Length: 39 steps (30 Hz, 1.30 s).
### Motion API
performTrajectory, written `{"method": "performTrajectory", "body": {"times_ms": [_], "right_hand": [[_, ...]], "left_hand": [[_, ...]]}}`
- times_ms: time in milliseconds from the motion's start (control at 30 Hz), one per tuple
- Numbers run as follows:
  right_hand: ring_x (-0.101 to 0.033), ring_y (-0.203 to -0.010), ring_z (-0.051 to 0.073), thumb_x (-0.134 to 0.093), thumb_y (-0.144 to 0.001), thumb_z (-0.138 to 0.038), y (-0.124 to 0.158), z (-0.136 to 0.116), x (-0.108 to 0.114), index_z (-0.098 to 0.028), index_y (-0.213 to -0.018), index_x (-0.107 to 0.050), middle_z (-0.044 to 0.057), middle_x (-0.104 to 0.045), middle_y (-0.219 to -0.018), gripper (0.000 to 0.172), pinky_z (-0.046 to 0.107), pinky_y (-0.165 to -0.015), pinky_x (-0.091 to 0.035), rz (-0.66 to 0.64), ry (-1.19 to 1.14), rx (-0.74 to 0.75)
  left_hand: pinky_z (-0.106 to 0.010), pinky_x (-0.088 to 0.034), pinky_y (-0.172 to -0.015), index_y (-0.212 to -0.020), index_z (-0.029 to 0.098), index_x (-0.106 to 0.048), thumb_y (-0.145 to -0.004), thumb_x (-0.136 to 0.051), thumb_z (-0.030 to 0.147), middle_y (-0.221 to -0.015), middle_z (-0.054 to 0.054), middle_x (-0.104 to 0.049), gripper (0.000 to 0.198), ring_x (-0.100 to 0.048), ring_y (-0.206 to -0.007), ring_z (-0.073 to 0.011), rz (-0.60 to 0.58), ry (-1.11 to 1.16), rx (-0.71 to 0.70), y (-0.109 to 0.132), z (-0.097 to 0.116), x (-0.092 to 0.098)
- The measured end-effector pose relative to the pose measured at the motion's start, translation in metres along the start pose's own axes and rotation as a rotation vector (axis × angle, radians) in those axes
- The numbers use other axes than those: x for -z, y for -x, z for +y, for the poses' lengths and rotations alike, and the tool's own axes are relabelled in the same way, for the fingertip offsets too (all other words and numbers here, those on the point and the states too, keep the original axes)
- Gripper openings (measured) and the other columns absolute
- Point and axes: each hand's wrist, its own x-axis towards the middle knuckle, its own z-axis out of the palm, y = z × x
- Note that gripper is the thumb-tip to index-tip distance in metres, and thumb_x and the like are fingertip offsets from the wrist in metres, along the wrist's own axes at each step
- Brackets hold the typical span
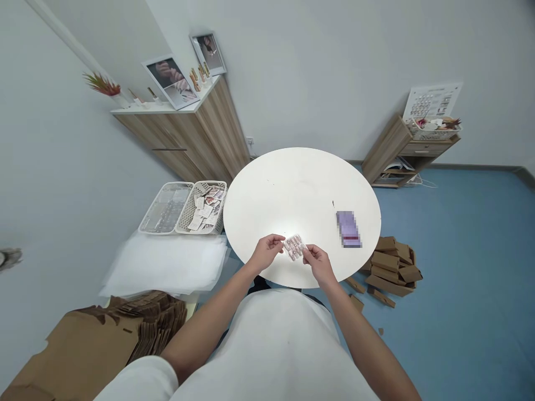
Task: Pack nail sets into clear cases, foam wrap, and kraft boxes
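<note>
A small clear pack of pinkish press-on nails is held just above the near part of the white round table. My right hand grips its right edge between thumb and fingers. At the pack's left corner, the thumb and index finger of my left hand are closed on it. Its rows of oval pieces face up towards me. To the right on the tabletop lies a purple phone-shaped item, blurred by pixelation.
Left of the table stand a white basket of small packets and a basket of clear plastic cases. White sheets and flattened brown cardboard lie nearer. Small brown boxes are piled on the floor at right. Wooden cabinets flank the wall.
</note>
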Motion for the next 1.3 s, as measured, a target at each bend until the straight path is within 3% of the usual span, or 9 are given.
{"method": "performTrajectory", "body": {"times_ms": [133, 333, 467, 567, 733, 867, 1067, 1300], "right_hand": [[-0.052, -0.065, 0.013, -0.064, -0.065, -0.042, -0.007, -0.001, 0.006, -0.022, -0.095, -0.056, -0.002, -0.052, -0.069, 0.037, 0.030, -0.066, -0.045, 0.100, -0.140, 0.031], [-0.054, -0.074, 0.013, -0.066, -0.063, -0.034, -0.012, -0.003, 0.016, -0.022, -0.094, -0.060, 0.000, -0.055, -0.080, 0.034, 0.030, -0.070, -0.045, 0.069, -0.154, 0.005], [-0.054, -0.075, 0.014, -0.066, -0.062, -0.035, -0.016, -0.003, 0.021, -0.021, -0.096, -0.062, 0.002, -0.057, -0.085, 0.037, 0.031, -0.070, -0.045, 0.069, -0.103, -0.006], [-0.055, -0.080, 0.016, -0.067, -0.062, -0.035, -0.019, -0.003, 0.024, -0.021, -0.097, -0.062, 0.004, -0.060, -0.086, 0.038, 0.032, -0.073, -0.045, 0.059, -0.084, -0.026], [-0.058, -0.078, 0.017, -0.070, -0.059, -0.036, -0.021, -0.004, 0.022, -0.020, -0.095, -0.062, 0.005, -0.064, -0.083, 0.040, 0.034, -0.072, -0.046, -0.016, -0.076, -0.049], [-0.059, -0.079, 0.017, -0.066, -0.064, -0.041, -0.020, -0.005, 0.022, -0.020, -0.097, -0.061, 0.005, -0.065, -0.086, 0.040, 0.034, -0.072, -0.047, -0.017, -0.066, -0.045], [-0.056, -0.066, 0.013, -0.067, -0.061, -0.042, -0.017, -0.001, 0.029, -0.019, -0.091, -0.063, 0.005, -0.063, -0.084, 0.038, 0.034, -0.067, -0.048, 0.015, 0.008, -0.061], [-0.057, -0.070, 0.013, -0.069, -0.059, -0.043, -0.015, 0.003, 0.030, -0.021, -0.089, -0.059, 0.002, -0.059, -0.086, 0.039, 0.034, -0.069, -0.049, 0.034, -0.095, -0.067]], "left_hand": [[-0.028, -0.045, -0.069, -0.100, 0.015, -0.057, -0.072, -0.058, 0.027, -0.066, 0.001, -0.055, 0.030, -0.057, -0.065, -0.0116, -0.066, 0.019, 0.030, 0.005, -0.007, -0.005], [-0.027, -0.044, -0.068, -0.121, 0.016, -0.044, -0.071, -0.060, 0.027, -0.065, 0.003, -0.055, 0.053, -0.057, -0.064, -0.0109, -0.102, 0.015, 0.044, 0.010, -0.013, -0.018], [-0.026, -0.045, -0.066, -0.117, 0.017, -0.047, -0.069, -0.063, 0.028, -0.074, 0.000, -0.056, 0.051, -0.057, -0.065, -0.0104, -0.125, 0.015, 0.063, 0.010, -0.015, -0.021], [-0.028, -0.046, -0.070, -0.112, 0.017, -0.051, -0.070, -0.063, 0.032, -0.083, -0.002, -0.057, 0.046, -0.058, -0.070, -0.0112, -0.064, 0.021, 0.061, 0.005, -0.016, -0.020], [-0.031, -0.048, -0.071, -0.096, 0.015, -0.058, -0.072, -0.061, 0.037, -0.074, -0.003, -0.059, 0.033, -0.059, -0.070, -0.0133, -0.044, 0.054, 0.049, -0.001, -0.017, -0.019], [-0.031, -0.049, -0.071, -0.083, 0.014, -0.058, -0.069, -0.064, 0.037, -0.072, -0.003, -0.061, 0.028, -0.059, -0.065, -0.0120, -0.039, 0.146, 0.124, 0.000, -0.017, -0.021], [-0.033, -0.048, -0.074, -0.084, 0.013, -0.057, -0.067, -0.066, 0.038, -0.075, -0.004, -0.062, 0.031, -0.060, -0.065, -0.0119, -0.014, 0.221, 0.188, 0.002, -0.017, -0.025], [-0.031, -0.047, -0.072, -0.090, 0.013, -0.056, -0.066, -0.067, 0.038, -0.079, -0.004, -0.061, 0.036, -0.061, -0.071, -0.0137, 0.004, 0.230, 0.171, 0.003, -0.017, -0.034]]}}
